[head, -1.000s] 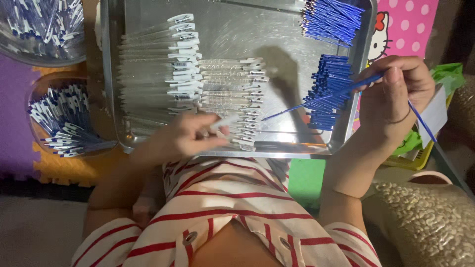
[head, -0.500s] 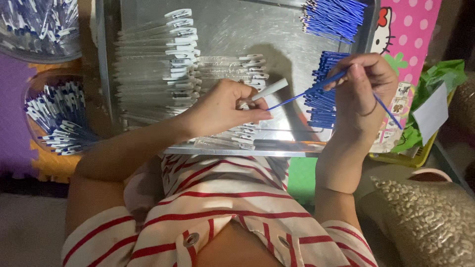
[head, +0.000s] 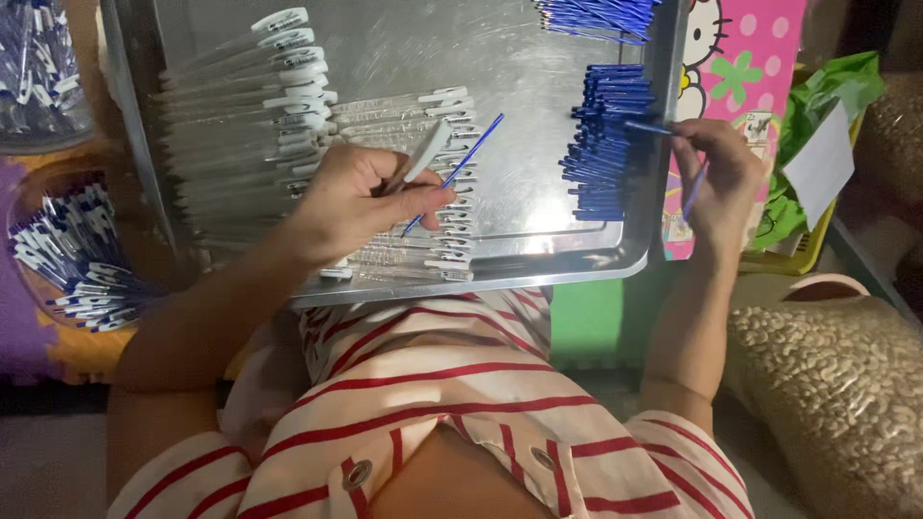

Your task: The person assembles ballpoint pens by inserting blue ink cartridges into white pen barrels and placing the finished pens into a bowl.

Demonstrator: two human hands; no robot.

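A metal tray (head: 538,259) rests on my lap. My left hand (head: 351,202) holds a clear pen barrel with a white cap (head: 423,154) and a thin blue refill (head: 457,173) sticking up from it, above rows of clear pen barrels (head: 240,125). My right hand (head: 716,173) is at the tray's right rim, pinching blue refills (head: 692,192) beside a stack of blue refills (head: 601,144). A second bundle of blue refills (head: 596,14) lies at the tray's top right.
Two round containers of assembled blue-and-white pens sit at left (head: 72,250) and upper left (head: 38,67). A pink cartoon-printed panel (head: 760,58) and a green bag (head: 817,96) lie at right, above a sack of pale nuts (head: 827,384).
My left hand lifted a barrel off the rows and now holds it with a blue refill going in. My right hand let that refill go and moved back to the blue stack.
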